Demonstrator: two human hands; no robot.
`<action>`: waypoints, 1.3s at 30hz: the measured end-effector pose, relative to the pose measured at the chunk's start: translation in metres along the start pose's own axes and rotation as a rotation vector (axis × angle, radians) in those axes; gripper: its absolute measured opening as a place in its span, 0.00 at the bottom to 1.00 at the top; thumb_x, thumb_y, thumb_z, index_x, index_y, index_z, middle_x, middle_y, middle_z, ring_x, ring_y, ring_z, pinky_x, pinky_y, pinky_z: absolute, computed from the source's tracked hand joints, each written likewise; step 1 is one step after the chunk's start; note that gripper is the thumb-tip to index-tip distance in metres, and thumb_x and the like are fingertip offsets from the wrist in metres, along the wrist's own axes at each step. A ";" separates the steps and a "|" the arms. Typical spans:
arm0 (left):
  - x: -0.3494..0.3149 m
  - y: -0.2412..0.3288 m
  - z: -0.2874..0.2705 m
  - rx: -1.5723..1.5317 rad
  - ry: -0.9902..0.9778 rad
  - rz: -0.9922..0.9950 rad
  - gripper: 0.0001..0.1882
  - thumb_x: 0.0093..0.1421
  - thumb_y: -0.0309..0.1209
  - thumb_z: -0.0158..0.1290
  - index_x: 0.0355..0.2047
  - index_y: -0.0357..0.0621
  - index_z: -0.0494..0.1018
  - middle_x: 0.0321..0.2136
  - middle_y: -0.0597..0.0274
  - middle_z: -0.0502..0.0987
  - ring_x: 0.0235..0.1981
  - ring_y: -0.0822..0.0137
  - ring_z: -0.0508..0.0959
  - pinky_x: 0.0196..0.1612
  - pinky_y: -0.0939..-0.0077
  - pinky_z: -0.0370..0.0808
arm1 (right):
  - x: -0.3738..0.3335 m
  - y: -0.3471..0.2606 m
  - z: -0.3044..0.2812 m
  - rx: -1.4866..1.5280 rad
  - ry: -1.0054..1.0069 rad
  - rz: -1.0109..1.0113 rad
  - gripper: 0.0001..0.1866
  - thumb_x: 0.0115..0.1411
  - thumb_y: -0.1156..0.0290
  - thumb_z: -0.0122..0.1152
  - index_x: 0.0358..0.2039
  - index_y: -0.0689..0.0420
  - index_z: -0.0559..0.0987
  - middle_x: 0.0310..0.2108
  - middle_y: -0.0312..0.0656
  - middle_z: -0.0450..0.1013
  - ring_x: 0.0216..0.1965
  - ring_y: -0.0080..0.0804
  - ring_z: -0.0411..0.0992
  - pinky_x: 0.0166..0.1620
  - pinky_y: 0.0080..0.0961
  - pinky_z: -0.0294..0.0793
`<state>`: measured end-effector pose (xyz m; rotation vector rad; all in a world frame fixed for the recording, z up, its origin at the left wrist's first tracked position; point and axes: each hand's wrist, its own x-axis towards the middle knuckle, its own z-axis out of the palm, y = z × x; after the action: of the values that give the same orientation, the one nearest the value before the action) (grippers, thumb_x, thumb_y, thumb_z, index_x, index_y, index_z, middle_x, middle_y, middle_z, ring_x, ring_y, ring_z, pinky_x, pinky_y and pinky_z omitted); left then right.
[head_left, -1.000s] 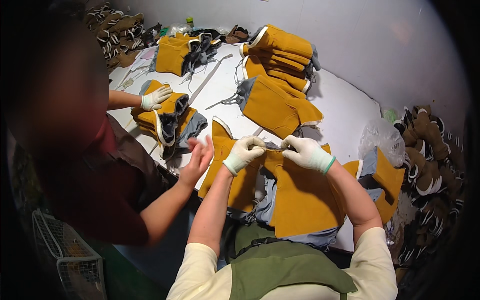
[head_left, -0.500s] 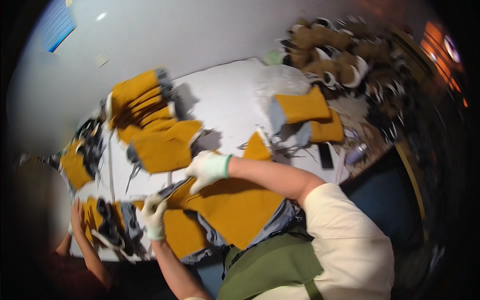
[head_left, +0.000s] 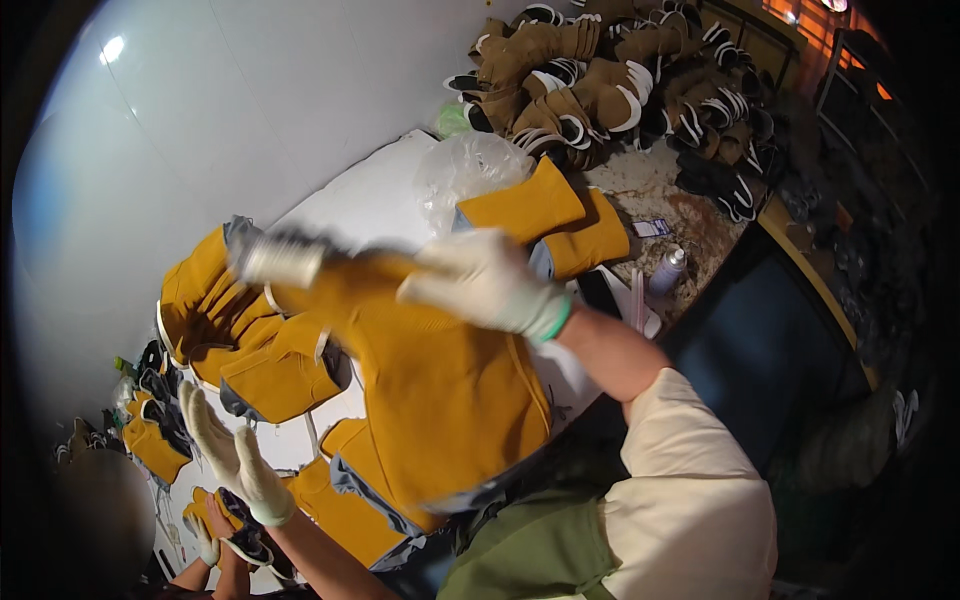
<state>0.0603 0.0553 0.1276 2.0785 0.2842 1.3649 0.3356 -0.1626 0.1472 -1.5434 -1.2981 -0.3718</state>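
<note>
A large mustard-yellow fabric piece [head_left: 450,400] with grey lining is lifted off the table, its upper left end smeared by motion. My right hand [head_left: 490,280], in a white glove with a green cuff edge, grips its top edge; the fingertips are partly hidden against the cloth. To the left of it my left hand [head_left: 235,455], also gloved, is raised with fingers stretched out and nothing in them. Another mustard piece with grey lining [head_left: 350,505] lies under and beside the lifted one, near my left forearm.
Stacked mustard pieces [head_left: 275,365] lie at left, two folded ones [head_left: 530,205] beyond my right hand. A clear plastic bag [head_left: 465,175], a spray can [head_left: 667,272], a dark phone [head_left: 600,295] and heaped brown, white-trimmed pieces [head_left: 590,90] lie farther off. Another person's hands [head_left: 215,540] work at lower left.
My left hand has let go of the fabric, opened and moved left. My right hand has swung the mustard piece up and to the left. The view has shifted.
</note>
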 end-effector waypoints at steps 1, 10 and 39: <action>-0.004 -0.006 0.005 -0.027 0.014 -0.050 0.30 0.64 0.34 0.49 0.63 0.34 0.58 0.66 0.48 0.55 0.68 0.57 0.54 0.70 0.61 0.47 | -0.002 0.024 -0.018 0.020 0.092 0.114 0.13 0.53 0.61 0.70 0.27 0.57 0.81 0.17 0.42 0.72 0.19 0.29 0.70 0.25 0.28 0.70; -0.046 -0.049 0.021 -0.181 0.109 -0.588 0.22 0.67 0.32 0.46 0.58 0.33 0.65 0.54 0.54 0.70 0.55 0.63 0.70 0.61 0.70 0.62 | 0.030 0.262 -0.148 -0.147 0.588 0.628 0.23 0.60 0.53 0.61 0.34 0.67 0.79 0.26 0.45 0.75 0.26 0.32 0.69 0.33 0.29 0.68; -0.125 -0.043 0.009 -0.089 0.305 -0.976 0.15 0.66 0.31 0.50 0.51 0.41 0.71 0.47 0.64 0.74 0.45 0.71 0.74 0.49 0.77 0.70 | -0.089 0.443 -0.152 0.761 0.314 1.212 0.16 0.55 0.67 0.66 0.39 0.67 0.80 0.34 0.43 0.78 0.32 0.34 0.76 0.39 0.30 0.77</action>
<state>0.0195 0.0234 0.0052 1.3053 1.1580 1.0116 0.7378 -0.2820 -0.0797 -1.2472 -0.0560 0.5801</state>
